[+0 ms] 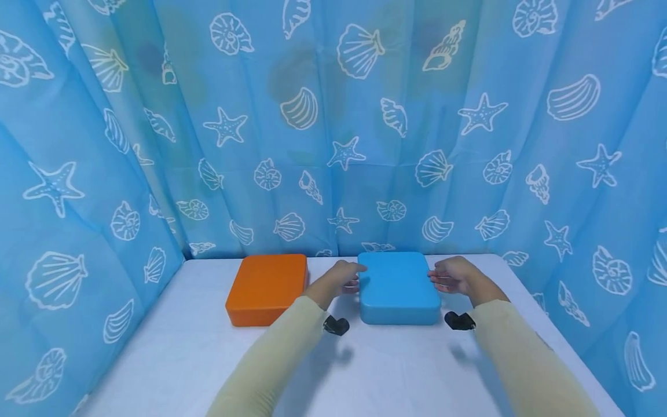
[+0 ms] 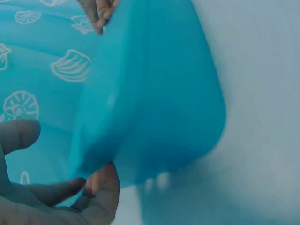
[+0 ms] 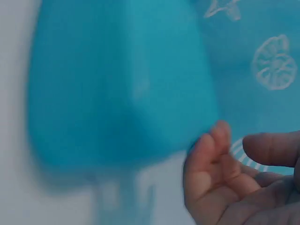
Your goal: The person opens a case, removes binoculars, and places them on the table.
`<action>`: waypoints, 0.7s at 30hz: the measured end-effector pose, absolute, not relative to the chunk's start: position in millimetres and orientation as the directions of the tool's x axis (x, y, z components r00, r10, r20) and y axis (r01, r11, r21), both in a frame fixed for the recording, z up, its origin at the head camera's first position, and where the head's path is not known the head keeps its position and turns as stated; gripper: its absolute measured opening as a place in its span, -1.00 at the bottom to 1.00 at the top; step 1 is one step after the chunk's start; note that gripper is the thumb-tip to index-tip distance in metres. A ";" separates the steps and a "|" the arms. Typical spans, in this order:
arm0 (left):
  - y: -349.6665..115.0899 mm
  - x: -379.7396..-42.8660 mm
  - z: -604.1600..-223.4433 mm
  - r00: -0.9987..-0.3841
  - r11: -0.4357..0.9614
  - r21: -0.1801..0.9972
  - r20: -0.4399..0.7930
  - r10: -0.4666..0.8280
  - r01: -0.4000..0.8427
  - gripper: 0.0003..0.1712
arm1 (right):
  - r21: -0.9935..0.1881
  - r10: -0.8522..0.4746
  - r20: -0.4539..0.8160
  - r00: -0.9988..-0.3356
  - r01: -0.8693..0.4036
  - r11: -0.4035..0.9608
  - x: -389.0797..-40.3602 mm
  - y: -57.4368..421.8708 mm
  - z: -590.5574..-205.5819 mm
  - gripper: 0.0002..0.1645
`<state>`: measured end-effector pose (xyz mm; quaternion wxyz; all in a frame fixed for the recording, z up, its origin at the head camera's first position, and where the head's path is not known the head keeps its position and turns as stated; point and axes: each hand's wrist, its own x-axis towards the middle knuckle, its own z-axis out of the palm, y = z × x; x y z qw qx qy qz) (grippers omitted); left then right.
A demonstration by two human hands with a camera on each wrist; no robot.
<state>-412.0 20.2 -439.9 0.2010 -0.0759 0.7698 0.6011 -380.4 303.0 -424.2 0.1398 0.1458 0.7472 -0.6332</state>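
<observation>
A light blue square box [image 1: 399, 284] with rounded corners sits on the white table, with one hand at each side of it. My left hand [image 1: 341, 277] is at its left side. In the left wrist view the fingertips [image 2: 108, 180] meet the box's lower edge while the thumb stands apart from it. On the opposite side is my right hand [image 1: 452, 275]. Its fingertips [image 3: 220, 132] are right at the box edge in the right wrist view, and the thumb is held away. Neither hand wraps around the box.
An orange box [image 1: 268, 285] of similar shape stands on the table [image 1: 385, 370], left of the blue one and close to my left forearm. A blue curtain [image 1: 323, 191] with white shell prints rises behind the table and along both sides.
</observation>
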 end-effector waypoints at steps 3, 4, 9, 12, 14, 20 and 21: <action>19.4 -412.4 -435.0 -0.893 0.210 0.895 -0.427 0.144 -0.394 -0.19 | -0.908 0.013 -0.354 -0.935 0.348 0.233 -381.0 296.8 -419.9 -0.40; 19.1 -412.4 -433.9 -0.890 0.201 0.895 -0.430 0.151 -0.398 -0.20 | -0.903 0.015 -0.338 -0.941 0.329 0.275 -381.3 295.2 -419.0 -0.41; 18.6 -413.6 -432.7 -0.882 0.163 0.900 -0.431 0.192 -0.404 -0.29 | -0.866 0.062 -0.301 -0.951 0.300 0.399 -383.5 296.3 -418.3 -0.38; 18.5 -414.9 -432.9 -0.875 0.140 0.897 -0.440 0.199 -0.419 -0.35 | -0.861 0.085 -0.320 -0.944 0.327 0.389 -386.1 298.3 -418.4 -0.34; 18.1 -415.9 -432.7 -0.872 0.125 0.893 -0.449 0.197 -0.432 -0.37 | -0.863 0.090 -0.330 -0.940 0.338 0.376 -388.1 298.5 -418.7 -0.31; 13.6 -417.9 -430.7 -0.856 0.118 0.877 -0.481 0.190 -0.467 -0.35 | -0.853 0.104 -0.367 -0.925 0.379 0.360 -391.9 294.2 -423.6 -0.32; 12.4 -418.4 -430.0 -0.856 0.115 0.875 -0.483 0.186 -0.469 -0.34 | -0.850 0.106 -0.370 -0.923 0.383 0.361 -392.4 292.9 -425.0 -0.32</action>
